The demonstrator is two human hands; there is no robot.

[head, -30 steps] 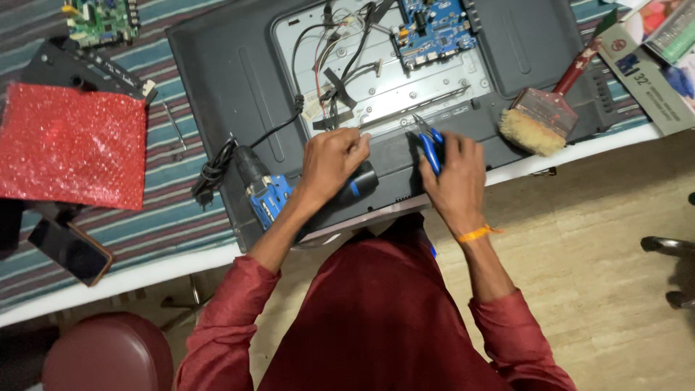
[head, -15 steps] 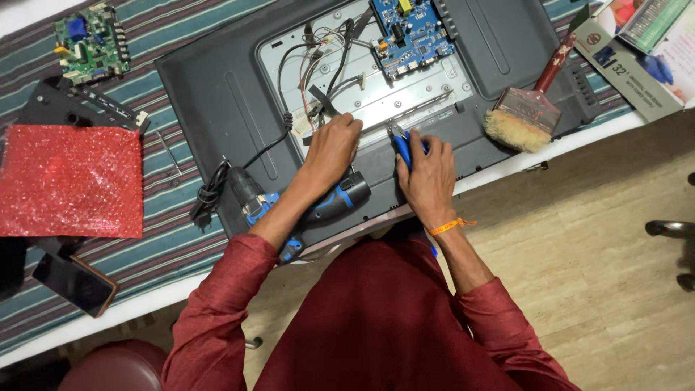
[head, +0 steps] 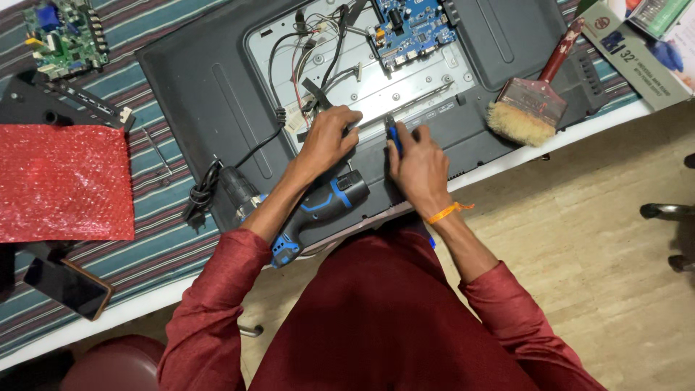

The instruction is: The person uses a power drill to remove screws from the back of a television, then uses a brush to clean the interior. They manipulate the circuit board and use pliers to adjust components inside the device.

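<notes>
On the striped counter (head: 145, 43), over tan flooring, the right hand (head: 418, 168) grips a blue screwdriver (head: 393, 135) against the opened television's back (head: 217, 94); the left hand (head: 329, 137) presses flat just left.

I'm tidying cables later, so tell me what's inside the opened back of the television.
Inside the television, the metal plate carries a blue circuit board and black wires. The left hand and right hand cover part of its lower edge, so what lies beneath them is hidden.

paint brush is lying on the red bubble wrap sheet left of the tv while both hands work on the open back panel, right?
Not quite. In the head view the paint brush lies on the back of the TV, right of both hands. The red bubble wrap sheet bears nothing. The left hand and right hand are at the open panel.
</notes>
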